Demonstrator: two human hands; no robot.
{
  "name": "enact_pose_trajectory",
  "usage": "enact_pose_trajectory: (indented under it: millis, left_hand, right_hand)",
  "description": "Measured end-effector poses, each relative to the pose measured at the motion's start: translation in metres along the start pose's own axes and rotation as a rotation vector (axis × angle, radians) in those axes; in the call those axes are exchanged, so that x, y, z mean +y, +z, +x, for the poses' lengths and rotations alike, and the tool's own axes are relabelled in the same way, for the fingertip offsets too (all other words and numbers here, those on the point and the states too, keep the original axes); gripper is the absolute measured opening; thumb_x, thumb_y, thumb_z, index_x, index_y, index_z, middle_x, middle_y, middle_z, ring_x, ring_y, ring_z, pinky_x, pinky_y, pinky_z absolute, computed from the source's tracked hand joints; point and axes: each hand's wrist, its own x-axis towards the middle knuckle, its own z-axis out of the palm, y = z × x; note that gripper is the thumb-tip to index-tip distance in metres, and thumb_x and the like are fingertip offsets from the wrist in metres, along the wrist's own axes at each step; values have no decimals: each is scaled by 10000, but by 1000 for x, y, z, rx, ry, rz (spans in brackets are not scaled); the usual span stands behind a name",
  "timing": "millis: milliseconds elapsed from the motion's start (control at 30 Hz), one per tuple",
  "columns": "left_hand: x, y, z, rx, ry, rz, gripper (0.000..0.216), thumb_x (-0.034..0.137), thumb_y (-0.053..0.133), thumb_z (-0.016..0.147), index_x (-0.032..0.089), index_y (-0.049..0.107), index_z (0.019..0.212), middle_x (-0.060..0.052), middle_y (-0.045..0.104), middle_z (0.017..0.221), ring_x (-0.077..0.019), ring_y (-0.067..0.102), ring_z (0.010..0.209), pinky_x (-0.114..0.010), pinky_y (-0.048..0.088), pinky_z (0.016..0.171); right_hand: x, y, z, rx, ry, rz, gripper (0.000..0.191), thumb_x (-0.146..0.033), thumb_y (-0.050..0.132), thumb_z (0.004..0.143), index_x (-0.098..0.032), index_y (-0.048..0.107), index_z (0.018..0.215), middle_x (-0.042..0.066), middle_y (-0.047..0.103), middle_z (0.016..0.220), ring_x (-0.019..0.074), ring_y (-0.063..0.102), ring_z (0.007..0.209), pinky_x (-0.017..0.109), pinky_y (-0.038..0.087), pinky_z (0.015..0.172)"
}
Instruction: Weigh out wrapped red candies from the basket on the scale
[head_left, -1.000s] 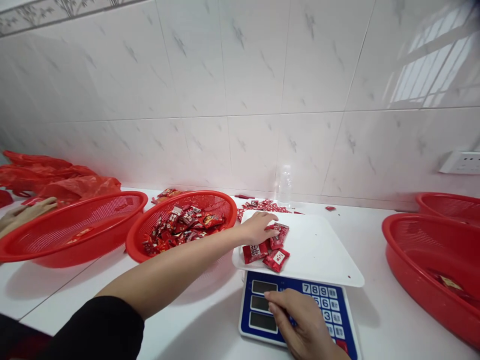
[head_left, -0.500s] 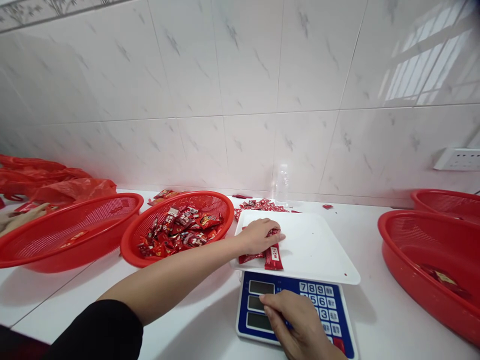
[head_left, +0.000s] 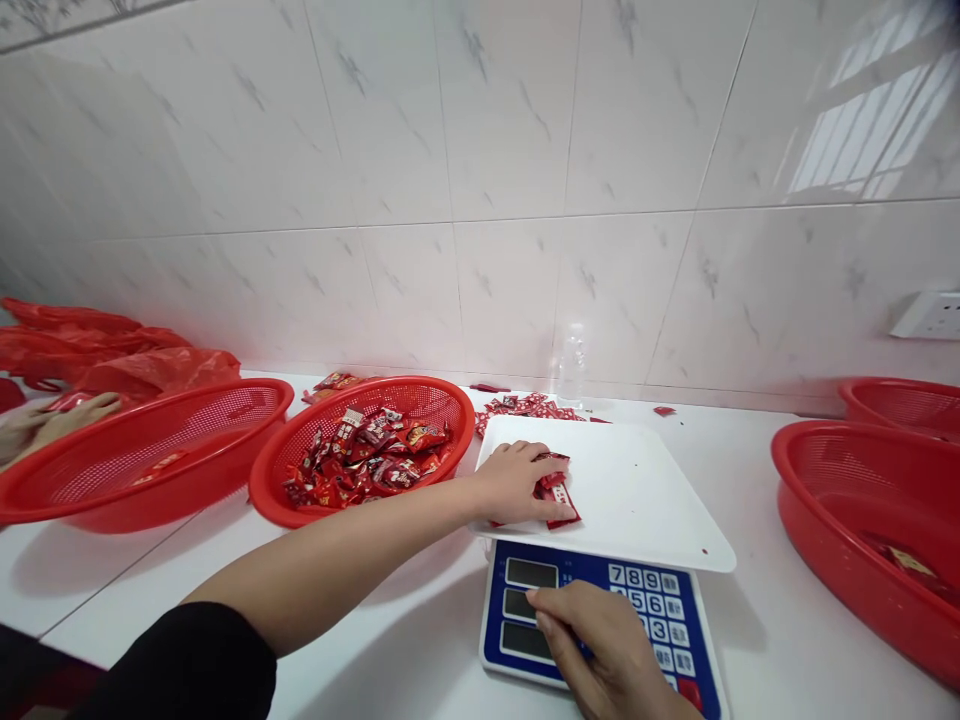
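If gripped, packets (head_left: 559, 497) under left hand (head_left: 517, 482).

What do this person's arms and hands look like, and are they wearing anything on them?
Both hands are bare: no gloves, rings or watch show. Behind the left hand the forearm is uncovered up to a black sleeve near the elbow. Of the right hand only the hand and wrist are in view, with no sleeve showing.

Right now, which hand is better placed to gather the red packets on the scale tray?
Probably left: the left hand lies over the red packets on the white tray; the right hand rests on the scale keypad.
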Motion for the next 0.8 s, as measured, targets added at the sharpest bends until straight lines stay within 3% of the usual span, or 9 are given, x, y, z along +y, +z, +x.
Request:
enact_pose_trajectory:
  millis: [133,333,400,500,800]
  left_hand:
    - [4,3,2,55,7,46,711,744,450,752,293,518,1298,-102,508,1322,-328,444,1190,-475,330,996]
    - [10,1,-1,1,-47,54,891,857,417,640,306,461,1339,-127,353,1462,-395,346,1276,-541,293,999]
    - [12,2,-1,0,-59,51,900,848,426,644,293,443,1352,-138,409,1419,-392,382,1244,-530,331,973]
    - [13,3,1,22,-85,27,863,818,451,664,275,452,1334,-131,525,1286,-366,454,1174,-479,410,908]
    - [11,7,9,123,-186,-21,571,561,550,746,238,489,1214,-79,613,1141,-299,610,970,-387,478,776]
  right_hand:
    - [-1,-1,3,6,1,4,176,-137,484,900,-189,590,1031,28,697,747,128,650,606,217,483,547]
    - [-6,-4,7,28,-20,-25,146,-175,471,921,-187,592,1004,22,698,711,125,654,566,209,492,519]
    - [-5,-4,5,23,-24,-37,141,-183,468,924,-193,594,989,26,707,724,128,667,580,207,501,528]
    - [-2,-2,2,9,-20,-40,144,-176,477,916,-197,595,997,30,717,752,129,679,604,200,509,544]
    - [-4,-3,3,13,-23,-30,165,-169,480,907,-193,614,1001,12,712,736,108,668,584,180,505,533]
